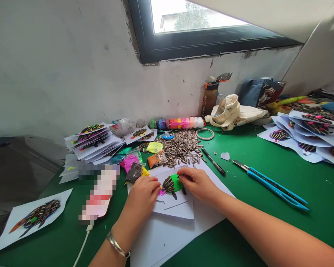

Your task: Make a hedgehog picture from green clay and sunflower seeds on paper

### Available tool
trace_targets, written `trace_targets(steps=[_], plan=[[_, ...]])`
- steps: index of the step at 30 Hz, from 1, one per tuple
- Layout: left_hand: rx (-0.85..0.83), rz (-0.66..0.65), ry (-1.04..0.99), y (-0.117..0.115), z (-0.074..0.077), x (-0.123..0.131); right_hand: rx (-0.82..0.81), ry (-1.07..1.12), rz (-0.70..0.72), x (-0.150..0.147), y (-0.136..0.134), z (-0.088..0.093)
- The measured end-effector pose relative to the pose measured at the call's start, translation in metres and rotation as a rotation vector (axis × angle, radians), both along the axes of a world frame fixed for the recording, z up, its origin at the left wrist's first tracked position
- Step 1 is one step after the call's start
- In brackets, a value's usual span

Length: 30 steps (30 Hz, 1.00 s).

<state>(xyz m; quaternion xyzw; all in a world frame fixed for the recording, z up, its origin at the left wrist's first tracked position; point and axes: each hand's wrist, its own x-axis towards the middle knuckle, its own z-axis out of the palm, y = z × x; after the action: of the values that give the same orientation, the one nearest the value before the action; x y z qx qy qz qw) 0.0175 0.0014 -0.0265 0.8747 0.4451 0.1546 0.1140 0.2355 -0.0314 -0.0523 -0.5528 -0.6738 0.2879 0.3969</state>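
- Bare forearms (pixel 261 230) reach in from the lower edge, a silver bracelet (pixel 117 246) around the left wrist; white sheets (pixel 156 234) lie between them on the green table (pixel 245 142).
- Left hand (pixel 143 193): fingers bent and close together, tips at the pink piece (pixel 161 193); whether they pinch it cannot be told.
- Right hand (pixel 199 183): thumb and index finger meet at the tips over the green shape (pixel 178 185); whether a seed is caught between them cannot be told.
- The green shape lies between the hands on a small white card (pixel 180 213), itself on the sheets. Striped seeds (pixel 168 184) overlap on its left part, next to the pink piece; some green shows bare towards the right.
- Just beyond the left hand lie small packets, with black (pixel 134 172), magenta (pixel 130 162) and orange (pixel 156 159) contents; a yellow-green packet (pixel 154 147) rests against the seed heap (pixel 180 144).
- Along the wall runs a row of many-coloured packs (pixel 180 123).
- Beyond them stands a brown bottle (pixel 210 98), its lid flipped up, contents hard to make out. A cream cloth bag (pixel 228 113) slumps beside it, its inside hidden.
- Right of the heap lie a black pen (pixel 213 162) and a blue cutter (pixel 277 188), blade out.
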Motion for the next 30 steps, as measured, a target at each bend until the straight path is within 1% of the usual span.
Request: trace_targets(steps=[7, 10, 13, 16, 20, 26, 30], plan=[[0.019, -0.013, -0.009, -0.003, 0.003, 0.002, -0.024, 0.023, -0.045, 0.000, -0.003, 0.002], [0.037, -0.034, 0.003, -0.006, 0.005, 0.000, 0.048, -0.001, -0.051, 0.002, -0.005, 0.008], [0.053, -0.066, 0.021, -0.009, 0.006, 0.001, 0.148, -0.058, -0.019, 0.002, -0.007, 0.011], [0.018, -0.086, 0.055, -0.011, 0.008, 0.004, 0.204, -0.131, 0.013, 0.001, -0.009, 0.009], [-0.059, -0.050, 0.096, -0.016, 0.012, 0.009, 0.212, -0.164, 0.044, -0.001, -0.011, 0.005], [-0.138, -0.038, 0.091, -0.021, 0.017, 0.010, 0.184, -0.127, 0.054, 0.003, -0.012, 0.008], [-0.153, -0.012, 0.119, -0.025, 0.021, 0.011, 0.167, -0.099, 0.077, 0.005, -0.014, 0.011]])
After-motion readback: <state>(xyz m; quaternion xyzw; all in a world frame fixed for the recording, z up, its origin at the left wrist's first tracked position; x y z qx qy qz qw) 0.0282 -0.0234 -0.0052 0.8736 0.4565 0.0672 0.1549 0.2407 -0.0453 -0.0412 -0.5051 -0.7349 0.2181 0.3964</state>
